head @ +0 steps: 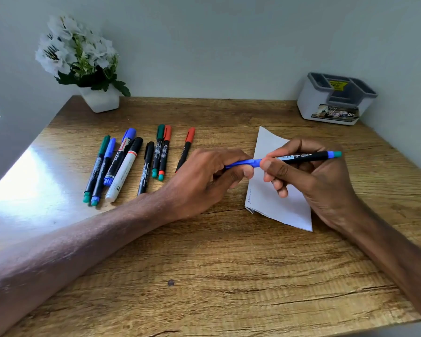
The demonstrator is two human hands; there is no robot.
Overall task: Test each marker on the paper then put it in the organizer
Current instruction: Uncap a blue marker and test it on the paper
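Both hands clamped on one marker (301, 156), held level over the paper (289, 210), right of centre. Left hand (204, 181) pinches the blue cap (243, 163), right hand (309, 181) grips the barrel. Organizer (336, 100) sits in the far right corner of the worktop (204, 276), well apart from the paper. Other markers (131, 164) lie left.

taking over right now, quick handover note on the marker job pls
Left hand grips the blue cap; right hand holds the marker above the paper. The cap sits at the marker's end; I cannot tell whether it is going on or coming off.
The paper bears one faint scribble near its left edge.
The organizer, back right, shows no markers in it.
Eight other markers lie capped at the left.
Done: one scribble at most. Left: test the others and put all nine in the organizer.
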